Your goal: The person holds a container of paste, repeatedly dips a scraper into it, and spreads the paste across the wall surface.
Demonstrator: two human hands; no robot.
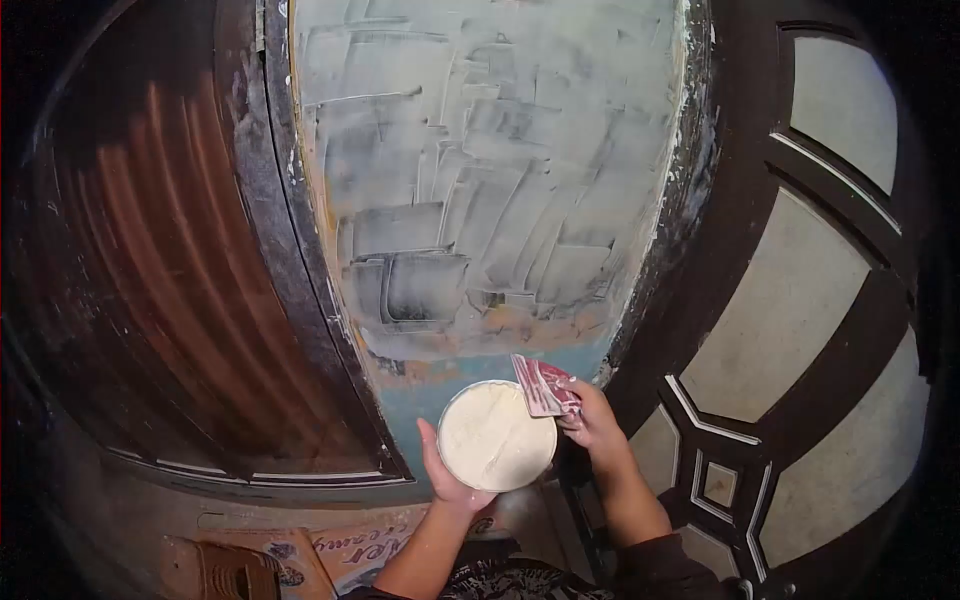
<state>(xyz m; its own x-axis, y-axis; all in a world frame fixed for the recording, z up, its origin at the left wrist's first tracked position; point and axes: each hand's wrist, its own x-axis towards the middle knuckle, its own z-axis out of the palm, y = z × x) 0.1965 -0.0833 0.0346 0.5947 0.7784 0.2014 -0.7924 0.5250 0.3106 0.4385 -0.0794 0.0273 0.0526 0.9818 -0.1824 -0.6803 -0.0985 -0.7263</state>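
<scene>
A round white tub (497, 436) full of a creamy white paste rests in my left hand (452, 478), whose thumb lies up along its left side. My right hand (590, 415) grips a red scraper (549, 388) smeared with white paste, its lower edge at the tub's upper right rim. Beyond them stands a wall panel (480, 180) coated with uneven, streaky pale filler; bluish paint shows along its lower part.
A dark wooden frame with a brown curtain (190, 270) behind it stands on the left. To the right is a dark door with pale panels (790, 290). Printed cardboard (365, 540) and a brown slatted object (238, 572) lie low on the left.
</scene>
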